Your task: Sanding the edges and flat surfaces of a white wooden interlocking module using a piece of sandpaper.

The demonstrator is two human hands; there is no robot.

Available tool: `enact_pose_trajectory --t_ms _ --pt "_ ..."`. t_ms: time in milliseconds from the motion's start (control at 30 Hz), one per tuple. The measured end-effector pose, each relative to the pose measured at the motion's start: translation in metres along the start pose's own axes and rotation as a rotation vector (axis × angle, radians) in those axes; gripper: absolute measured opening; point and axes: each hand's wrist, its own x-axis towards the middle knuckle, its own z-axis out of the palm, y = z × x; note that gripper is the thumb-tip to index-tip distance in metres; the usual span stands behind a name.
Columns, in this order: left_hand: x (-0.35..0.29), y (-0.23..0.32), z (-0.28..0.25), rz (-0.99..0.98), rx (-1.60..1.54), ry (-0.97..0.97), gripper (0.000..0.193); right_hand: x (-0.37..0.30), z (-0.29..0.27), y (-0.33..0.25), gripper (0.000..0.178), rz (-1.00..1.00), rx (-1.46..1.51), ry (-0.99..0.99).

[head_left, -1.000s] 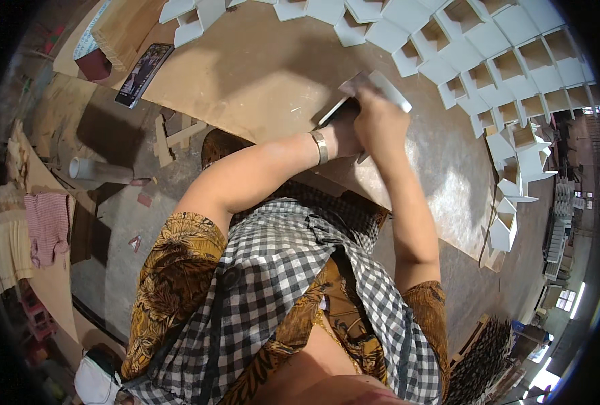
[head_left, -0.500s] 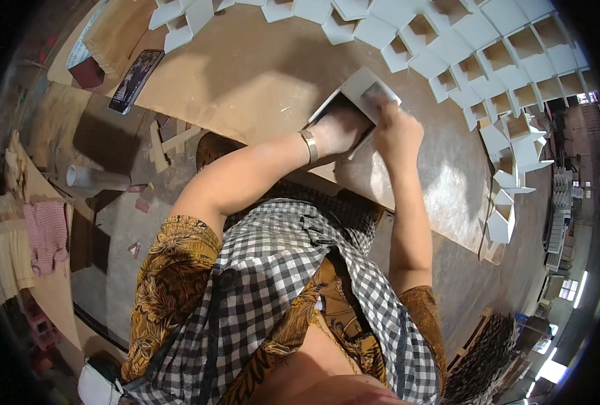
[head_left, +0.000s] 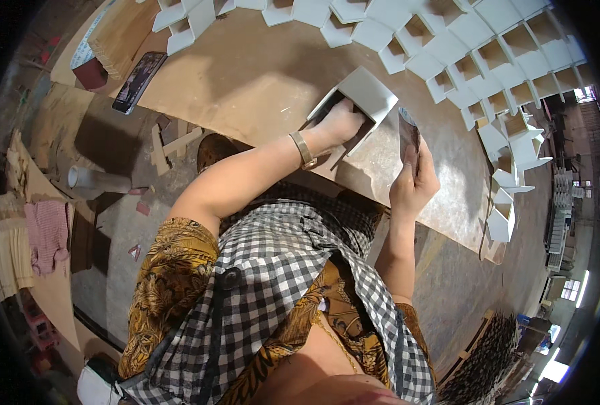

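Observation:
A white open-ended box (head_left: 371,91) is tilted above the worktable in front of me. My left hand (head_left: 342,124) reaches into its open end, fingers curled and partly hidden by the wall, and holds the box from inside. To the right of the box, my right hand (head_left: 416,182) pinches a folded piece of sandpaper (head_left: 408,133), dark brown with a greyish, printed back. The sandpaper is held upright, apart from the box.
Rows of white boxes (head_left: 448,34) line the table's far and right sides. At the left lie a phone (head_left: 139,82) and a stack of wooden boards (head_left: 121,37). Wood scraps (head_left: 168,146) and a white tube (head_left: 97,180) are on the floor, near a pink cloth (head_left: 46,236).
My right hand has drawn the sandpaper off the box's top face, moving right and nearer to me, and turned it upright. My left hand still holds the box, its fist now more visible.

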Motion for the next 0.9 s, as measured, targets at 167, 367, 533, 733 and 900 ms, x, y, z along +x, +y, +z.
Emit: enact_pose_trajectory --t_ms 167,367,533,733,900 --pt "-0.015 0.039 0.008 0.241 0.853 -0.149 0.040 0.011 -0.005 0.013 0.020 0.182 -0.028 0.027" --pt "-0.002 -0.006 0.010 0.714 0.678 0.128 0.026 0.027 0.002 0.024 0.023 0.183 -0.102 0.022" --pt "-0.006 -0.015 0.010 0.707 0.826 0.064 0.025 0.059 0.022 0.035 0.028 -0.030 -0.150 -0.032" --pt "-0.004 -0.014 0.010 0.656 0.899 0.030 0.029 0.060 0.038 0.027 0.033 0.012 -0.591 -0.475" --pt "0.007 -0.044 0.007 0.260 -0.180 -0.344 0.030 0.001 0.024 -0.024 0.041 -0.250 -0.273 -0.427"
